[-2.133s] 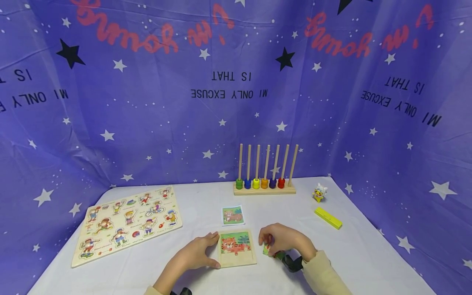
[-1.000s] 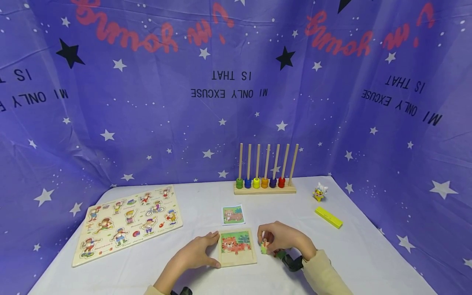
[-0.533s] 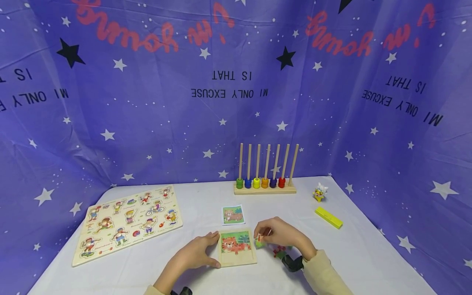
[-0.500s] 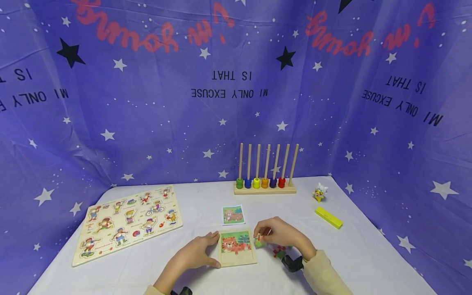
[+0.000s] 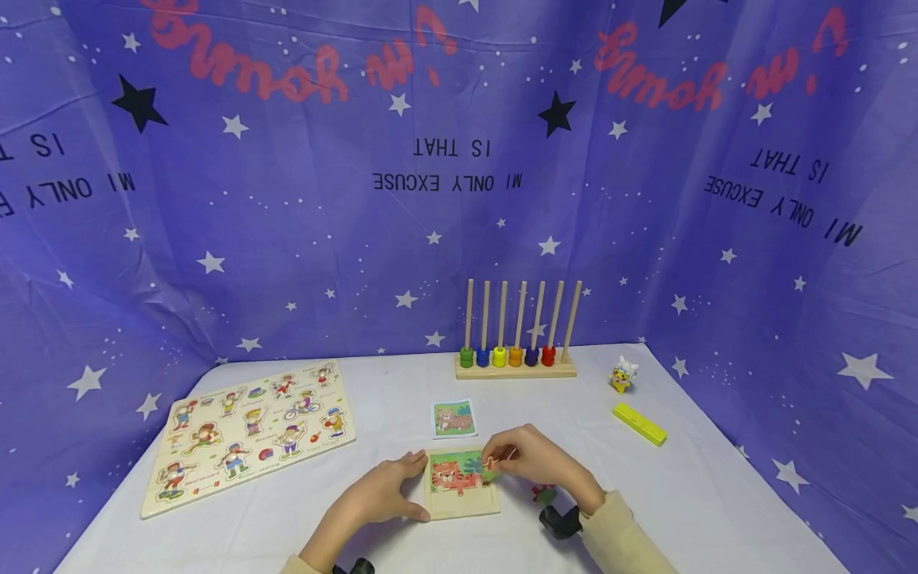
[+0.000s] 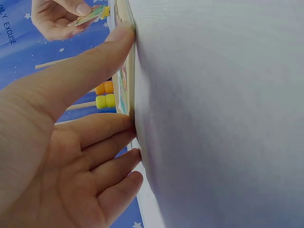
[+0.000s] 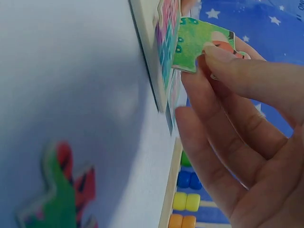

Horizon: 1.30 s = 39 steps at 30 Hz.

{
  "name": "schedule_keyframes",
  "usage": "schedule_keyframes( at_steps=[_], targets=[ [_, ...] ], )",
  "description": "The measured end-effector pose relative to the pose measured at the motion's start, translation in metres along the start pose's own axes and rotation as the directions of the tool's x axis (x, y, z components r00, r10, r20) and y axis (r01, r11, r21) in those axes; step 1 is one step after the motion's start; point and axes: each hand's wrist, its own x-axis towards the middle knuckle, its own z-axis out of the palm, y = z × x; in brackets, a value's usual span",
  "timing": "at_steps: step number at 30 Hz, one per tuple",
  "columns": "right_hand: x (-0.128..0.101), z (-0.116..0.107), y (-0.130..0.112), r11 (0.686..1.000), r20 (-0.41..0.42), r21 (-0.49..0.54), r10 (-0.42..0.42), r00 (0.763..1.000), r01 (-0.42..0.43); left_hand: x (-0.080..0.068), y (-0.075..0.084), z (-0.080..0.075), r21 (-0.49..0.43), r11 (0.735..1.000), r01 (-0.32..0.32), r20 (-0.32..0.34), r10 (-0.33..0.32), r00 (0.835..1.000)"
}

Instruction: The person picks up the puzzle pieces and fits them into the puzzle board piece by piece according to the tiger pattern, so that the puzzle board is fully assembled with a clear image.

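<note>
A small square wooden jigsaw board (image 5: pixel 469 504) lies on the white table, with a red cat-like animal picture filling its upper part and bare wood along the bottom. My left hand (image 5: pixel 376 493) rests at the board's left side; in the left wrist view its thumb (image 6: pixel 121 35) and fingertips touch the edge. Between thumb and fingers, my right hand (image 5: pixel 541 460) pinches a green and orange puzzle piece (image 7: pixel 192 45), held tilted over the board's right edge. Beside the right wrist lie loose red and green puzzle pieces (image 5: pixel 544 494), blurred in the right wrist view.
Behind the board is a picture card (image 5: pixel 453 418) of a similar animal. A large sports-figure puzzle board (image 5: pixel 247 434) occupies the left. Farther back stand a bead rack (image 5: pixel 515 371) with upright pegs and a small figurine (image 5: pixel 621 375). A yellow block (image 5: pixel 639 423) lies at right.
The right hand has carried the puzzle piece leftward from the table to above the board's right edge. More of the loose pieces came into view. The left hand has stayed in place.
</note>
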Motion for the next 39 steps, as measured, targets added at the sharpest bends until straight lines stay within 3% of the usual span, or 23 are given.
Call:
schedule_keyframes(
  at_steps=[39],
  targets=[
    [0.029,0.053,-0.033,0.999,0.018,0.050,-0.006,1.000,0.005,-0.001,0.001,-0.001,0.004,1.000,-0.002,-0.005,0.002,1.000]
  ],
)
